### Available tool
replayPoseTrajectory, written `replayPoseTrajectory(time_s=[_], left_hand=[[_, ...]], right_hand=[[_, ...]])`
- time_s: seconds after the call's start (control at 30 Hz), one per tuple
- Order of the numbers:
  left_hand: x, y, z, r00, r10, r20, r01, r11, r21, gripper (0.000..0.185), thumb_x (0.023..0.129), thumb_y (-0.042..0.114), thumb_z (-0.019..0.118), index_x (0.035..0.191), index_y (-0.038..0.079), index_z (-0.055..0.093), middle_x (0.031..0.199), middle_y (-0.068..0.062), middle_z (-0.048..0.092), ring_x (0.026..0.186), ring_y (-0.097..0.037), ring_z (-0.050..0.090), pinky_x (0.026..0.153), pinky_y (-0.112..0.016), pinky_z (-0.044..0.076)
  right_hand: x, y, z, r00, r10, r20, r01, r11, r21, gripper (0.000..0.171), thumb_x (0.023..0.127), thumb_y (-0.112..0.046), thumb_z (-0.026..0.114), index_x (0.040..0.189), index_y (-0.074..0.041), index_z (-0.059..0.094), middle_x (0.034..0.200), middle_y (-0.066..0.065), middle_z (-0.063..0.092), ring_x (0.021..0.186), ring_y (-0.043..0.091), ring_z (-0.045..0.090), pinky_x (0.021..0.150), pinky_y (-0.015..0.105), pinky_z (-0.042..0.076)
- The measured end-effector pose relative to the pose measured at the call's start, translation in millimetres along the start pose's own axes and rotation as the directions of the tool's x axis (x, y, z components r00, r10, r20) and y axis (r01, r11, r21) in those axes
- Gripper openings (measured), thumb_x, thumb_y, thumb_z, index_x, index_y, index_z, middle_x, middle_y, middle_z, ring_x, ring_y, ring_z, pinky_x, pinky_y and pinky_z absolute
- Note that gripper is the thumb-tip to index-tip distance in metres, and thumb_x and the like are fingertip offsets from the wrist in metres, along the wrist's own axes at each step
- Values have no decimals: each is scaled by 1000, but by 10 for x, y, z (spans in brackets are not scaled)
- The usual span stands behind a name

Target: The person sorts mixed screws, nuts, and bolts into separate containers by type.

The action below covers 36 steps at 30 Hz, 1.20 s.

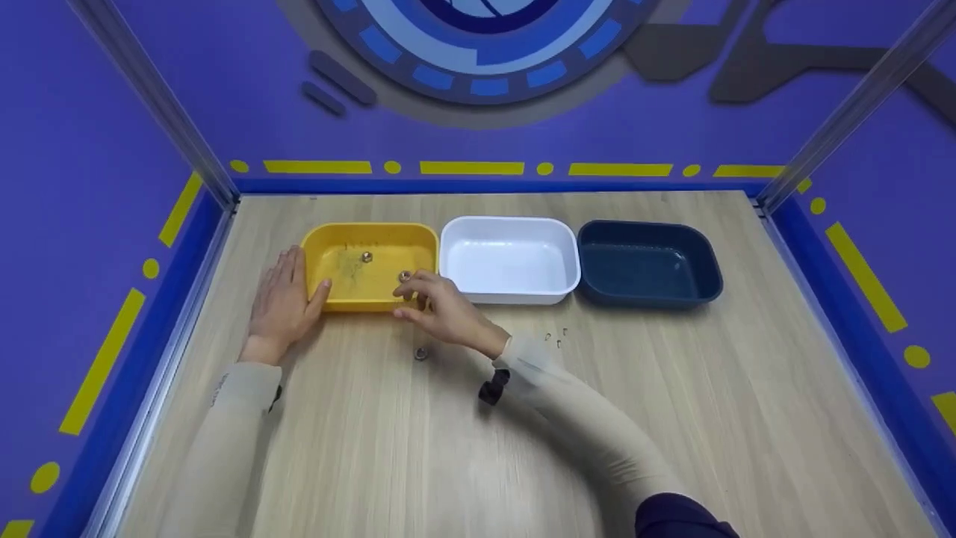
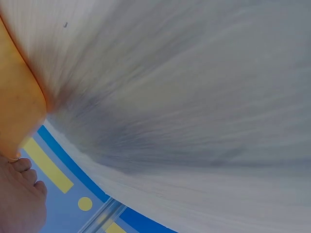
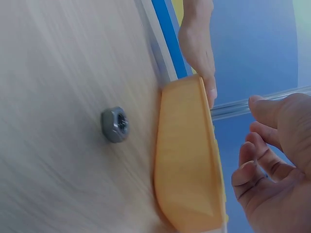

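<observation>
The left wrist view is mostly blurred tabletop; only fingertips of the left hand and a slice of the yellow tub show at its edge. From the head view the left hand lies flat, fingers straight, against the tub's left wall, thumb at the near corner. The right hand hovers over the tub's near right rim, fingers loosely bent; a nut sits at its fingertips, but whether they pinch it cannot be told. The right wrist view shows the right hand cut off, nothing visible in its palm. Another nut lies inside the tub. A third nut lies on the table just before the tub, under the right wrist. White tub and blue tub stand in line to the right. Wide bare wood lies near the person; tiny bits are too small to identify.
</observation>
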State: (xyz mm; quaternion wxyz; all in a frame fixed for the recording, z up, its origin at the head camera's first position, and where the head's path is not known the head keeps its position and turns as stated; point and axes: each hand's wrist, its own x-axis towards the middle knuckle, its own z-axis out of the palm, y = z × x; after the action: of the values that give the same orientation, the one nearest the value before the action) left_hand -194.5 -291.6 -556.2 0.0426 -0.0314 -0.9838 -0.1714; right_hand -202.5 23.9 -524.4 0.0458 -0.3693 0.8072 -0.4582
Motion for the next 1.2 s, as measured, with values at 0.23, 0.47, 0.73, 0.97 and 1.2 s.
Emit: replayPoseTrajectory(time_s=[0.23, 0.47, 0.73, 0.97, 1.2], left_hand=[[-6, 0, 14, 1000, -1, 8, 1, 1000, 1, 87, 113, 55, 34, 168, -7, 10, 176, -29, 14, 164, -47, 13, 134, -61, 12], [-13, 10, 19, 1000, 2, 8, -2, 1000, -4, 86, 113, 55, 34, 168, -7, 10, 176, -30, 13, 164, -47, 12, 134, -61, 12], [-14, 1, -4, 1000, -14, 15, 14, 1000, -11, 88, 113, 57, 33, 169, -5, 7, 177, -27, 11, 165, -45, 10, 135, -60, 10], [-6, -9, 6, 1000, -5, 12, 5, 1000, -24, 88, 113, 57, 33, 169, -5, 8, 177, -28, 11, 165, -46, 10, 135, -60, 10], [-8, 5, 5, 1000, -16, 21, 16, 1000, -24, 87, 113, 56, 34, 169, -5, 7, 177, -28, 10, 165, -45, 9, 136, -59, 8]], right_hand=[[-185, 90, 65, 997, 72, 2, -72, 997, 24, 29, 101, -21, 77, 124, -4, 76, 116, 18, 70, 88, 17, 62, 73, 21, 53], [-299, 194, 156, 998, 70, 11, -70, 997, 31, 30, 100, -19, 77, 122, 1, 76, 111, 13, 70, 88, 15, 65, 77, 22, 57], [-397, 299, 248, 996, 86, 41, -88, 993, 78, 32, 99, -20, 78, 122, 1, 75, 113, 14, 70, 91, 19, 66, 80, 25, 58], [-457, 404, 269, 992, 101, 73, -104, 994, 38, 28, 98, -17, 79, 121, -1, 76, 112, 10, 71, 96, 18, 66, 85, 28, 58], [-507, 454, 289, 983, 129, 128, -131, 991, 6, 30, 98, -22, 80, 122, -4, 77, 105, 9, 72, 94, 19, 65, 82, 24, 54]])
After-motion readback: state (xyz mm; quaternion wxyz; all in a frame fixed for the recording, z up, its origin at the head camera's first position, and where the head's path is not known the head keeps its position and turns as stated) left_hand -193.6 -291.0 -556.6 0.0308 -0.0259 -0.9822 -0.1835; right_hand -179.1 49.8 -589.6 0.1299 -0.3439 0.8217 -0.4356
